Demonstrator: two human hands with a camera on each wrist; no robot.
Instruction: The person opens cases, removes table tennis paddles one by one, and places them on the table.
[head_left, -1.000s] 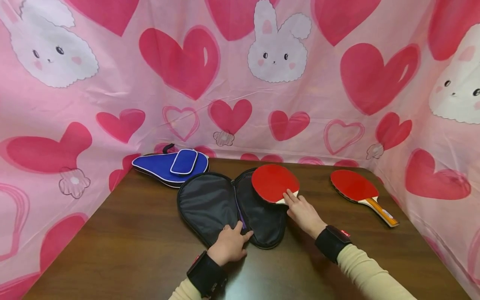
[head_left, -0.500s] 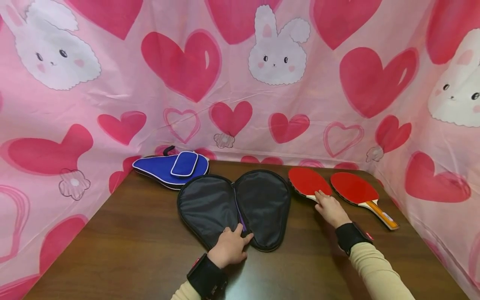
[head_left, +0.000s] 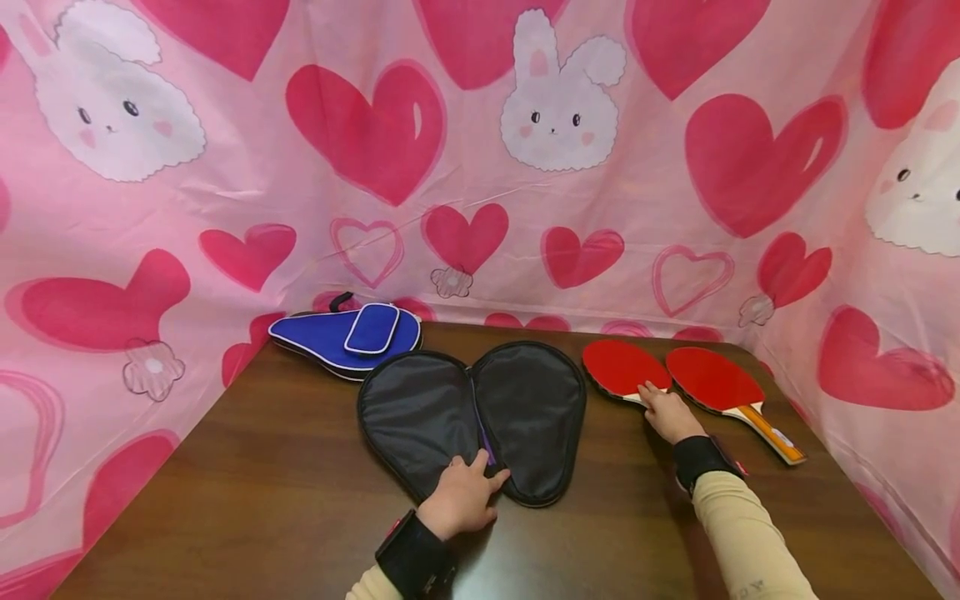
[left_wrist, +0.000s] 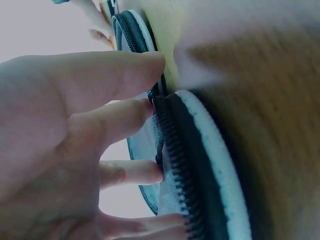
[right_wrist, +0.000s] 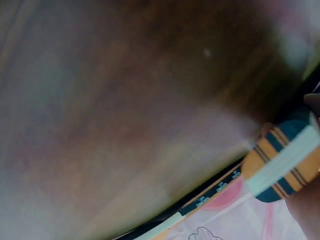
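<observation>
A black zip paddle case [head_left: 528, 417] lies spread open mid-table, its two halves forming a heart shape. Where the halves meet at the near side, my left hand [head_left: 459, 496] rests on it with fingers spread. The left wrist view shows those fingertips against the case's zipper [left_wrist: 175, 145]. My right hand [head_left: 671, 417] holds a red table tennis paddle [head_left: 622, 367] by its handle, right of the case. That handle's striped butt end [right_wrist: 282, 160] faces the right wrist camera; most of the grip is hidden under the hand.
A second red paddle [head_left: 712, 379] lies just right of the held one, handle toward the front right. At the back left sits a blue paddle case [head_left: 315, 329] with a small pocket. A pink heart-patterned cloth [head_left: 465, 167] surrounds the brown table [head_left: 262, 500].
My right hand has carried the paddle from above the case's right half rightward, down beside the other paddle. The case's right half is uncovered now. My left hand has stayed put.
</observation>
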